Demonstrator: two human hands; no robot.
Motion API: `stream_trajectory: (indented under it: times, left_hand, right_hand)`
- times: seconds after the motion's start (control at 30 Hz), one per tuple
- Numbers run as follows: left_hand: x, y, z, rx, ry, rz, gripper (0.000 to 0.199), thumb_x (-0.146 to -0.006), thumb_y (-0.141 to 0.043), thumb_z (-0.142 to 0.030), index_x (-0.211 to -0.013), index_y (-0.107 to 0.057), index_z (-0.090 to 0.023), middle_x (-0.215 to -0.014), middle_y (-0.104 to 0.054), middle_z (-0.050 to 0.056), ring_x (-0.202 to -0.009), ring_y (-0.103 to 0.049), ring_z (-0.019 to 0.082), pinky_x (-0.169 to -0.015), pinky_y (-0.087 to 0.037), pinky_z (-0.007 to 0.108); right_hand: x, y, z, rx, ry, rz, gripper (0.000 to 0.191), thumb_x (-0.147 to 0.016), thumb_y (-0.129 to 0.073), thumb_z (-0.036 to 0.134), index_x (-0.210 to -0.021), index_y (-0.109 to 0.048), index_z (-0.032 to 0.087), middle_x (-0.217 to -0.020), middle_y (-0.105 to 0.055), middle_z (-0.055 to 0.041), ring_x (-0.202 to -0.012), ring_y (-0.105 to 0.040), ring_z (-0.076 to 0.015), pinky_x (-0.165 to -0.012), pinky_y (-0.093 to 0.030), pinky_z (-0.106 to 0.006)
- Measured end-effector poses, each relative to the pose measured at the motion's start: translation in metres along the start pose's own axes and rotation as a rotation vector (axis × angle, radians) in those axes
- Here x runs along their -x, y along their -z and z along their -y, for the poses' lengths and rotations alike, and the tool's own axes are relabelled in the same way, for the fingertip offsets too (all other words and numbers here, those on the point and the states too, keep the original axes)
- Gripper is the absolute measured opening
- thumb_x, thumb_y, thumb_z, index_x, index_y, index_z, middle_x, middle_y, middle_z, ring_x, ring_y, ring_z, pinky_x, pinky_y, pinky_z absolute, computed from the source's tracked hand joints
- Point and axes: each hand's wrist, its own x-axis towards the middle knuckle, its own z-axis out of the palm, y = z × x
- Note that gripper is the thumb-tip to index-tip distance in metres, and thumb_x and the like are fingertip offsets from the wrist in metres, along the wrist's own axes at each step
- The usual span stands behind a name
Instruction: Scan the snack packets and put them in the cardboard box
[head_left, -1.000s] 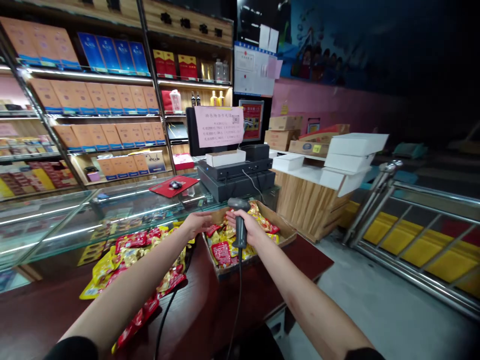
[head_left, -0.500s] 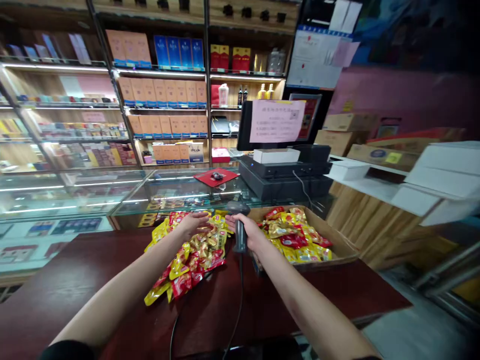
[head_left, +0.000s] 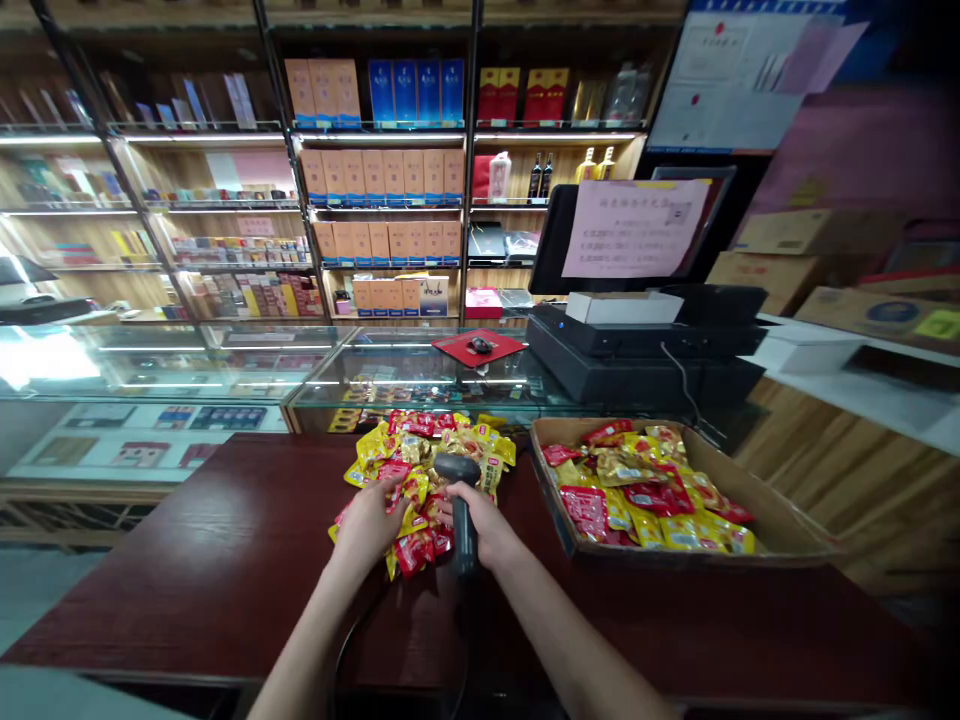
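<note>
Both our forearms reach forward over the dark wooden counter (head_left: 187, 580). Our right hand (head_left: 480, 525) is wrapped round the grip of the barcode scanner (head_left: 459, 495), held upright. Our left hand (head_left: 367, 520) lies palm down, fingers spread, on the snack packets (head_left: 427, 470), just left of the scanner. Right of both sits a cardboard box (head_left: 780, 525) of packets; beyond, the glass case (head_left: 420, 375)

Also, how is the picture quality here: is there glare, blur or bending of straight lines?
Head view: strong white glare on the glass counter at far left; shelf posts lean and curve toward the edges, a wide-lens effect; the right edge with the cardboard boxes is dim and soft; the middle is sharp, where the right hand grips the scanner and the left hand rests on the snack packets.
</note>
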Motion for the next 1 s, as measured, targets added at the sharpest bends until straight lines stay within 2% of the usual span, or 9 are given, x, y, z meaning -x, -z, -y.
stream_trajectory:
  times: [0.13,0.23,0.37,0.47,0.57,0.7,0.83,0.9,1.0]
  left_hand:
    - [0.014,-0.017,-0.006,-0.201,0.089,0.044,0.045,-0.087,-0.052,-0.038,-0.123,-0.062,-0.013,-0.114,-0.067,0.018,-0.100,-0.064,0.028,-0.083,-0.044,0.032]
    - [0.016,-0.027,-0.012,-0.275,0.107,0.023,0.044,-0.088,-0.048,-0.038,-0.120,-0.064,-0.012,-0.114,-0.066,0.019,-0.100,-0.064,0.030,-0.080,-0.044,0.034]
    - [0.018,-0.029,-0.021,-0.281,0.099,0.034,0.039,-0.087,-0.049,-0.037,-0.112,-0.067,-0.013,-0.109,-0.068,0.019,-0.098,-0.065,0.031,-0.078,-0.044,0.034]
    - [0.017,-0.027,-0.025,-0.196,0.104,0.036,0.045,-0.084,-0.054,-0.043,-0.115,-0.065,-0.014,-0.111,-0.068,0.019,-0.100,-0.064,0.033,-0.078,-0.044,0.035]
    - [0.011,-0.027,-0.024,-0.026,0.082,-0.003,0.046,-0.078,-0.063,-0.043,-0.114,-0.064,-0.016,-0.108,-0.070,0.016,-0.102,-0.064,0.032,-0.081,-0.045,0.035]
    - [-0.008,-0.034,-0.017,0.378,0.064,-0.028,0.034,-0.068,-0.073,-0.034,-0.097,-0.065,-0.017,-0.090,-0.071,0.009,-0.086,-0.067,0.024,-0.075,-0.048,0.030]
    - [-0.028,-0.039,-0.019,0.946,0.181,0.188,0.033,-0.064,-0.080,-0.034,-0.081,-0.057,-0.018,-0.073,-0.066,0.001,-0.067,-0.064,0.014,-0.060,-0.049,0.022]
    - [-0.037,-0.037,-0.025,1.171,0.266,0.314,0.035,-0.063,-0.082,-0.030,-0.080,-0.053,-0.018,-0.071,-0.064,-0.001,-0.062,-0.062,0.011,-0.056,-0.048,0.020]
    - [-0.048,-0.032,-0.036,1.331,0.384,0.387,0.038,-0.062,-0.084,-0.019,-0.077,-0.048,-0.018,-0.069,-0.062,-0.002,-0.058,-0.061,0.008,-0.051,-0.046,0.017]
  right_hand:
    - [-0.005,-0.004,-0.015,-0.038,-0.037,-0.020,0.013,-0.070,-0.067,0.017,-0.080,-0.060,0.014,-0.068,-0.065,-0.0009,-0.064,-0.068,-0.0138,-0.067,-0.056,-0.025]
    - [-0.011,-0.003,-0.017,-0.073,-0.091,-0.001,0.009,-0.072,-0.063,0.015,-0.079,-0.059,0.013,-0.071,-0.068,-0.0037,-0.064,-0.069,-0.0149,-0.065,-0.056,-0.025]
    - [-0.015,0.000,-0.016,-0.114,-0.189,0.090,0.006,-0.073,-0.059,0.015,-0.078,-0.057,0.013,-0.070,-0.070,-0.0064,-0.066,-0.071,-0.0170,-0.065,-0.057,-0.026]
    - [-0.010,0.002,-0.013,-0.139,-0.175,0.125,0.008,-0.072,-0.059,0.016,-0.079,-0.057,0.014,-0.072,-0.072,-0.0081,-0.069,-0.072,-0.0186,-0.067,-0.057,-0.028]
    - [0.001,0.003,-0.004,-0.142,-0.114,0.156,0.013,-0.071,-0.061,0.019,-0.082,-0.058,0.014,-0.079,-0.074,-0.0104,-0.075,-0.073,-0.0209,-0.071,-0.058,-0.031]
    - [0.020,0.008,0.014,-0.084,0.044,0.205,0.024,-0.065,-0.068,0.021,-0.087,-0.060,0.014,-0.089,-0.075,-0.0117,-0.088,-0.072,-0.0229,-0.075,-0.057,-0.030]
    - [0.040,0.021,0.036,0.007,0.170,0.179,0.034,-0.063,-0.074,0.028,-0.091,-0.061,0.015,-0.099,-0.074,-0.0112,-0.088,-0.072,-0.0231,-0.070,-0.058,-0.029]
    - [0.050,0.030,0.046,0.086,0.211,0.137,0.036,-0.064,-0.074,0.032,-0.093,-0.059,0.016,-0.100,-0.073,-0.0102,-0.074,-0.072,-0.0201,-0.057,-0.056,-0.027]
    - [0.066,0.042,0.053,0.246,0.243,0.073,0.037,-0.068,-0.072,0.038,-0.093,-0.055,0.016,-0.085,-0.072,-0.0063,-0.050,-0.063,-0.0129,-0.038,-0.046,-0.021]
